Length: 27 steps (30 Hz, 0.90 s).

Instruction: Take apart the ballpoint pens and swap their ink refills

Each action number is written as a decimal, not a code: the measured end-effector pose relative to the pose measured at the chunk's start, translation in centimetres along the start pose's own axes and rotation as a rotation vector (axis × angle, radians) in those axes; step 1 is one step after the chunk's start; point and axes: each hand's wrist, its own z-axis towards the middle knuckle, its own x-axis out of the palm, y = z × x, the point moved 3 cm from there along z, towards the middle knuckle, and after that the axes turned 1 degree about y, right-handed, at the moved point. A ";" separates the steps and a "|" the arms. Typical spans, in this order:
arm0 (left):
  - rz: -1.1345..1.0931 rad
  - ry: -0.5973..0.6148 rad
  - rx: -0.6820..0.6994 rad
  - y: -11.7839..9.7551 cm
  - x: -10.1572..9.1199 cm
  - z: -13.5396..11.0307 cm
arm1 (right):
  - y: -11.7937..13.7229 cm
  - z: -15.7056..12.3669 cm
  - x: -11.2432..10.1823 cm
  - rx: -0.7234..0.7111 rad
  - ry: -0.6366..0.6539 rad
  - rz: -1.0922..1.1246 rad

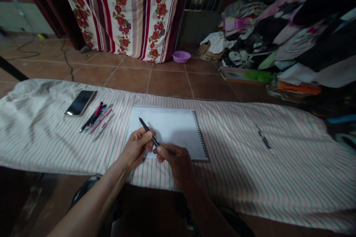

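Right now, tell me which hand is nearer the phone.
Left. The left hand is right of the phone, past the loose pens; the right hand lies even farther right. Both grip a black pen.

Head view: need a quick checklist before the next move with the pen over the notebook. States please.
1. Black pen gripped: left hand pinches its middle, right hand its lower end - ok.
2. Pen tip capped or exposed - cannot tell.
3. Notebook lies flat on the striped cloth, spiral to the right - ok.
4. Nothing lies on the page beyond the hands - ok.
5. Spare pens and phone lie left of the notebook, apart from it - ok.
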 end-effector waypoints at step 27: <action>-0.076 0.198 0.038 -0.6 0.6 0.0 | 0.4 -0.9 1.0 0.304 0.077 0.503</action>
